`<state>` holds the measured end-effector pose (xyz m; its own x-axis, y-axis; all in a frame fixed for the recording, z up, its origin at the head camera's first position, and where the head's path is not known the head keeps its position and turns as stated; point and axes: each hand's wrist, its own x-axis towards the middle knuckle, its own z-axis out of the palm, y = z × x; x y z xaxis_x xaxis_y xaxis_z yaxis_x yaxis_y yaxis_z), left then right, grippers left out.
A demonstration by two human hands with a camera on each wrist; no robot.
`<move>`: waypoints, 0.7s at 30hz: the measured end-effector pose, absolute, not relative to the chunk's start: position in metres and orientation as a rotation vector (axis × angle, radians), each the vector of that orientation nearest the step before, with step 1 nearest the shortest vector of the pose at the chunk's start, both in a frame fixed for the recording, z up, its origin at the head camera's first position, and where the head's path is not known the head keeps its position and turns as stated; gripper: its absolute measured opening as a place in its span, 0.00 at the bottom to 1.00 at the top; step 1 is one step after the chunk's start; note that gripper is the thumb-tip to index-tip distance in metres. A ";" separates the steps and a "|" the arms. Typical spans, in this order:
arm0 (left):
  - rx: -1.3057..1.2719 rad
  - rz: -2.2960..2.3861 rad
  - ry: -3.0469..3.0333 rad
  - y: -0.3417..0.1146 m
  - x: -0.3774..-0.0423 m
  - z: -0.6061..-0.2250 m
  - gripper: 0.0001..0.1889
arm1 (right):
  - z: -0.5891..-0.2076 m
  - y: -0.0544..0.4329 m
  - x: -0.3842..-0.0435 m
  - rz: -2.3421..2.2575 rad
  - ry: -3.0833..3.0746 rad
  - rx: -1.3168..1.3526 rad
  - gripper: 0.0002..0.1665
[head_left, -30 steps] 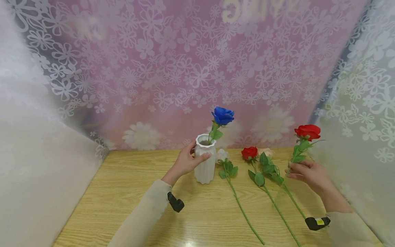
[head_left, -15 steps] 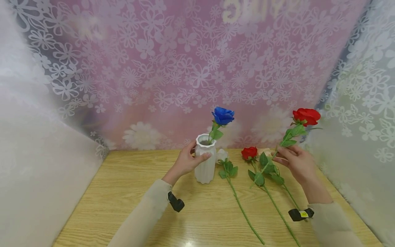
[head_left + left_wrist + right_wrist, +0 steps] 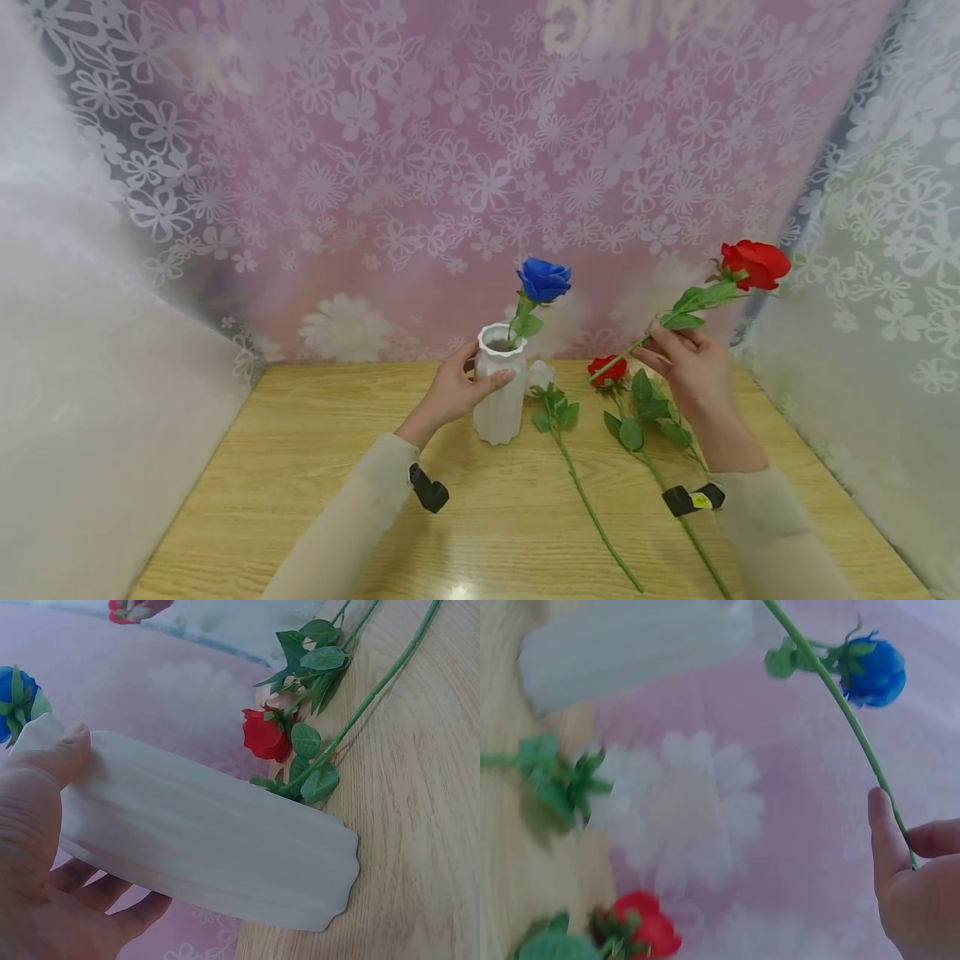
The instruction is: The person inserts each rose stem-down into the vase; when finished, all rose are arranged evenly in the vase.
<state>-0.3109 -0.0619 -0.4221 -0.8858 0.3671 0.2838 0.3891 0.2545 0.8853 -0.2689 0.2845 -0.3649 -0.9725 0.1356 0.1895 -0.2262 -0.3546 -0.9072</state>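
A white fluted vase (image 3: 498, 417) stands upright on the table, with a blue rose (image 3: 543, 280) in its mouth leaning right. My left hand (image 3: 456, 390) grips the vase near its top, thumb across the front; the left wrist view shows its fingers (image 3: 139, 911) reaching round the far side. Raised above the table, my right hand (image 3: 697, 375) pinches the green stem of a red rose (image 3: 753, 265) just below its leaves. That bloom points up and right. The rose's stem (image 3: 847, 712) slants down toward the vase, crossing in front of the blue rose in the right wrist view.
Right of the vase, a white rose (image 3: 542, 375) lies with its stem toward the front. Farther right lie another red rose (image 3: 607, 370) and a pale cream rose (image 3: 274, 697), partly hidden by leaves. Flower-patterned curtains (image 3: 420, 208) border the wooden table (image 3: 300, 475).
My right hand has moved left and up with the red rose, whose stem now tilts more toward the vase. My left hand and the vase stay in place.
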 end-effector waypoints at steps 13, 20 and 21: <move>-0.759 -1.760 -2.461 -0.062 -0.311 -0.422 0.39 | -0.331 0.234 -0.277 2.470 -1.255 0.030 0.15; -0.751 -1.753 -2.474 -0.062 -0.309 -0.421 0.39 | -0.327 0.211 -0.283 2.326 -1.284 0.036 0.14; -0.747 -1.752 -2.481 -0.062 -0.309 -0.420 0.39 | -0.328 0.208 -0.284 2.304 -1.299 0.047 0.14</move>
